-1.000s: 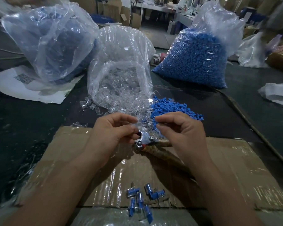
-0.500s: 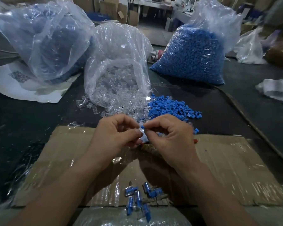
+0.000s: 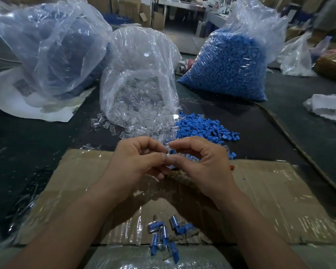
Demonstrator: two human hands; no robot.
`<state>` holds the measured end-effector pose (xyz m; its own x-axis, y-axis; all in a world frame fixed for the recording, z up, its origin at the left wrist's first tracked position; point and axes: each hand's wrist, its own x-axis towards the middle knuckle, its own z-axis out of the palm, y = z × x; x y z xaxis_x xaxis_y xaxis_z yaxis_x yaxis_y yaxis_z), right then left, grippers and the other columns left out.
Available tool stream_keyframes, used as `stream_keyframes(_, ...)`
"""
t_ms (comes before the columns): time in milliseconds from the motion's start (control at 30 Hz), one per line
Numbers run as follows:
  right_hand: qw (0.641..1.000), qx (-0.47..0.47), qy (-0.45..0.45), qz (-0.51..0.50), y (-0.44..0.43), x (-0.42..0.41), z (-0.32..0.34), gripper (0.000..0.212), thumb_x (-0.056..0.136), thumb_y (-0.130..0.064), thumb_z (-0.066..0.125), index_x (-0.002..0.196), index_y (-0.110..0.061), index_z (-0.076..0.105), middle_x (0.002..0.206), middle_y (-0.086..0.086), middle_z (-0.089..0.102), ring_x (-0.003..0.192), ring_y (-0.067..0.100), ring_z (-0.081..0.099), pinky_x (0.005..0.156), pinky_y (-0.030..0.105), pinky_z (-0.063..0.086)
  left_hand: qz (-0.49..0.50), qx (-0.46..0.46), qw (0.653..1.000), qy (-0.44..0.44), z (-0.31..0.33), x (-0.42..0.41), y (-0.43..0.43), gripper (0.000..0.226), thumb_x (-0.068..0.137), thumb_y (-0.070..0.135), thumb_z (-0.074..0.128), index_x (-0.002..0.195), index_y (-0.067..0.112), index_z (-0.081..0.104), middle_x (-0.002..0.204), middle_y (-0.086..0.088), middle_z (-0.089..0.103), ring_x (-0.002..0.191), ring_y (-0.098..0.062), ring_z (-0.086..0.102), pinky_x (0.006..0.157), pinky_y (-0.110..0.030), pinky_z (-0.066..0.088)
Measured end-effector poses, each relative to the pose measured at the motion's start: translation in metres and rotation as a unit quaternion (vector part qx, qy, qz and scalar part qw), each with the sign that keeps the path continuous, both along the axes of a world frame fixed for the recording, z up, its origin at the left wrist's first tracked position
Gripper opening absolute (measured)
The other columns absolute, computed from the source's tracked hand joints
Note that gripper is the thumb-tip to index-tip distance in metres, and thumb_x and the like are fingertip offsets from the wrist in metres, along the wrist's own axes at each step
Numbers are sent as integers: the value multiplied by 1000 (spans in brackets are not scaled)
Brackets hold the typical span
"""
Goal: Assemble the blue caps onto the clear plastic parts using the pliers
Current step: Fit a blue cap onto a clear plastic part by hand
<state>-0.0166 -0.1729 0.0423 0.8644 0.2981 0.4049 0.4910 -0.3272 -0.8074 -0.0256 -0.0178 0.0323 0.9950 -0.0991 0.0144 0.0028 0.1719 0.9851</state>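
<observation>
My left hand (image 3: 138, 162) and my right hand (image 3: 202, 162) meet fingertip to fingertip above the cardboard sheet (image 3: 279, 200). Between the fingertips sits a blue cap (image 3: 171, 152) against a small clear plastic part; the clear part is mostly hidden by my fingers. The pliers (image 3: 177, 174) lie on the cardboard under my hands, only a brownish handle and a red tip (image 3: 232, 167) showing. A loose pile of blue caps (image 3: 202, 129) and spilled clear parts (image 3: 144, 129) lie just beyond my hands. Several finished capped pieces (image 3: 163, 235) lie near the cardboard's front edge.
Three plastic bags stand behind: one of clear parts (image 3: 140, 84), one of blue caps (image 3: 231, 61), one with dark contents (image 3: 50, 47) on white paper (image 3: 17, 101). A cord (image 3: 299, 148) runs along the dark table at right. More bags sit at far right.
My hands came together: the right hand brought a blue cap to the clear part in the left. The pliers, visible between the hands a second ago, are now mostly covered.
</observation>
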Motion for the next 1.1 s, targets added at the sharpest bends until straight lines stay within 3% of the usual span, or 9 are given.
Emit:
stream_keyframes(300, 997, 55, 23, 43, -2, 2, -4, 36, 68, -5, 74, 86, -36, 67, 81, -22, 68, 80, 3, 66, 74, 20, 54, -28, -69, 997, 26, 1, 0, 0, 11, 53, 7, 67, 58, 15, 71, 55, -13, 65, 43, -18, 61, 39, -21, 48)
stream_keyframes(467, 996, 66, 33, 45, -4, 3, -4, 33, 66, -4, 76, 84, -31, 70, 79, -9, 71, 74, 9, 68, 71, 23, 55, -43, -65, 997, 27, 1, 0, 2, 10, 51, 9, 69, 59, 14, 71, 54, -12, 64, 43, -18, 61, 38, -21, 48)
stream_keyframes(700, 998, 34, -21, 51, -7, 4, -5, 28, 64, -11, 77, 84, -29, 71, 76, -16, 68, 73, 5, 67, 71, 19, 54, -60, -54, 996, 37, 1, 1, 5, 7, 53, 13, 68, 60, 13, 71, 57, -10, 64, 47, -17, 61, 43, -22, 49)
stream_keyframes(900, 998, 22, -41, 42, -7, 5, -5, 33, 65, -9, 76, 94, -22, 68, 79, -15, 67, 75, 8, 67, 71, 27, 56, -58, -69, 995, 37, -1, 2, 4, 10, 53, 9, 68, 61, 12, 72, 57, -11, 65, 47, -16, 63, 43, -20, 49)
stream_keyframes(1100, 998, 21, -42, 44, -8, 6, -7, 36, 65, -9, 75, 99, -15, 66, 83, -16, 66, 77, 7, 67, 73, 23, 55, -49, -66, 996, 34, -3, 3, 3, 10, 54, 9, 68, 63, 11, 73, 57, -12, 65, 47, -17, 62, 43, -19, 49)
